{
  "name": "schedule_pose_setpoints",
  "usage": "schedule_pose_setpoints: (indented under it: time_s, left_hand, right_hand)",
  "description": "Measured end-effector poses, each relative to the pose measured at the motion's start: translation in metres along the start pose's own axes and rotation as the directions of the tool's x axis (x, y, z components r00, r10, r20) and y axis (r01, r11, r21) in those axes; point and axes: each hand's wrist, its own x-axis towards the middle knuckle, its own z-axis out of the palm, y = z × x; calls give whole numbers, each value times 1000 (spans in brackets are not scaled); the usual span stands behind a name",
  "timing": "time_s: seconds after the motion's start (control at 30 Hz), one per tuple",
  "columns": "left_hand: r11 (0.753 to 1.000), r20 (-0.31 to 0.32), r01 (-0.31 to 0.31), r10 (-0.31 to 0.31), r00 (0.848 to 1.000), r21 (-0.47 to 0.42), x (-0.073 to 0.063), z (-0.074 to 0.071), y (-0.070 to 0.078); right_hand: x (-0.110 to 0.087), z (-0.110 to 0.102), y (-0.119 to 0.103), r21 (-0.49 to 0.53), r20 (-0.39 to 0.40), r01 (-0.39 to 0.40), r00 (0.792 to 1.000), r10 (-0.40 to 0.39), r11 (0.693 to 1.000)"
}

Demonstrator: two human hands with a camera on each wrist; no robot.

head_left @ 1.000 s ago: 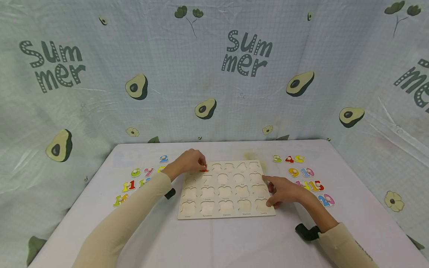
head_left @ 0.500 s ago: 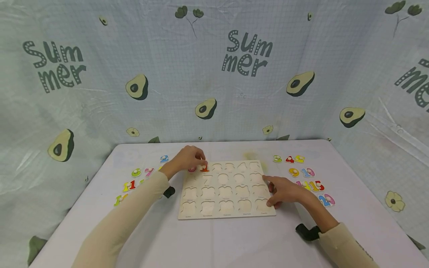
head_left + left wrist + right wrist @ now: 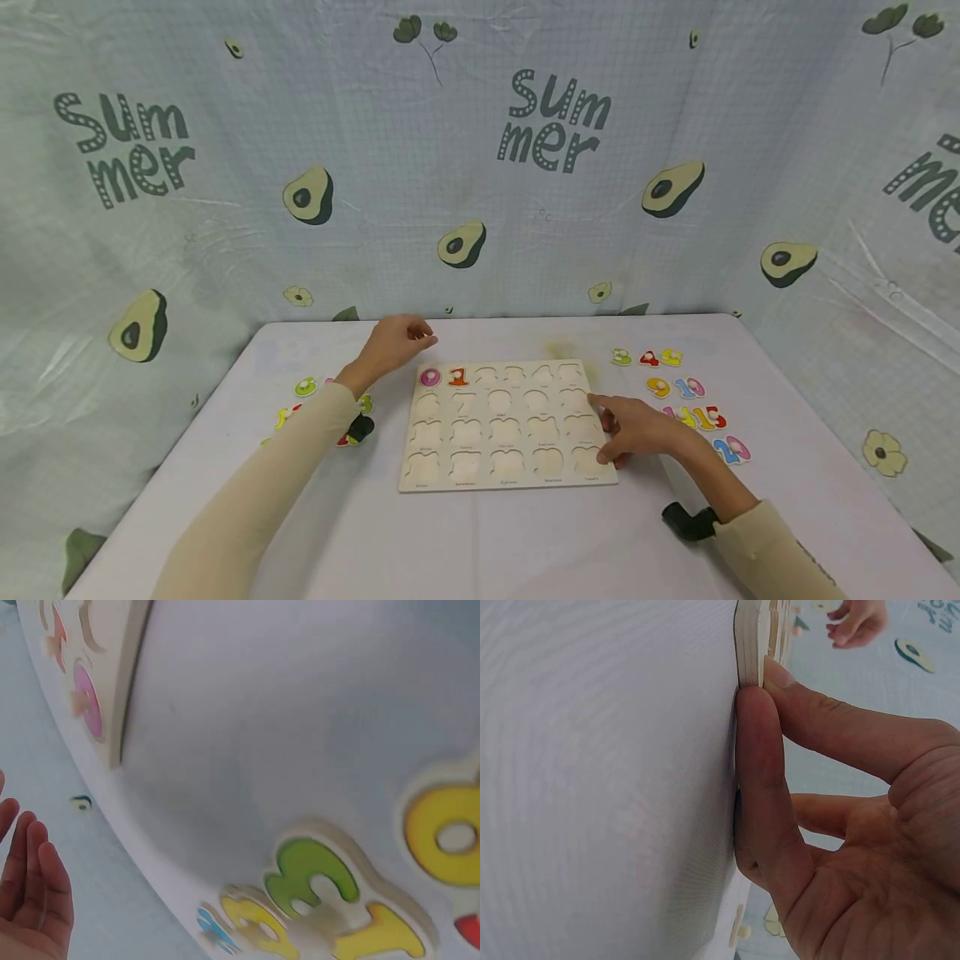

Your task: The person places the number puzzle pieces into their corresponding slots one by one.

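Note:
A pale wooden number puzzle board (image 3: 480, 485) lies mid-table, with cut-out recesses in rows. A pink 0 piece (image 3: 431, 377) and a red 1 piece (image 3: 458, 377) sit in its upper left recesses. Beyond that corner, my left hand (image 3: 393, 343) hovers over the table, fingers loosely bent and holding nothing; its fingers (image 3: 34, 862) also show at the left wrist view's lower left. My right hand (image 3: 637, 429) pinches the board's right edge. In the right wrist view, the thumb (image 3: 780, 671) lies on the board's top and a finger (image 3: 759, 727) against its side.
Knobbed number pieces lie left of the board, partly behind my left sleeve (image 3: 270, 483); a green and yellow 13 piece (image 3: 311, 874) is among them. More stand in rows on the right, including a yellow 9 (image 3: 657, 387) and a blue and pink 20 (image 3: 731, 449). A printed curtain (image 3: 375, 250) hangs behind.
My left hand has let go of the red 1, which now lies in the board, and moved up and left off it. The right hand stays at the board's edge.

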Motion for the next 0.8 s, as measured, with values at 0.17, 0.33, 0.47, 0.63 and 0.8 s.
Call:
schedule_pose_setpoints:
  time_s: [0.17, 0.33, 0.47, 0.63, 0.8]
  left_hand:
    - [999, -30, 34, -34, 999, 3, -4, -9, -16]
    - [998, -80, 66, -67, 995, -8, -8, -18, -34]
    - [991, -120, 133, -135, 984, -31, -14, -26, -45]
    - [974, -110, 227, -229, 967, -27, -21, -31, -58]
    - [952, -75, 305, -306, 949, -26, -27, -33, -69]
  right_hand:
    - [0, 0, -1, 4, 2, 5, 1000, -5, 1000]
    - [0, -1, -1, 10, 5, 8, 1000, -8, 1000]
    - [-1, 0, -1, 13, 1, 7, 1000, -8, 1000]
    - [-1, 0, -1, 12, -3, 4, 1000, -4, 1000]
    - [-1, 0, 0, 10, 1, 1, 1000, -1, 1000]
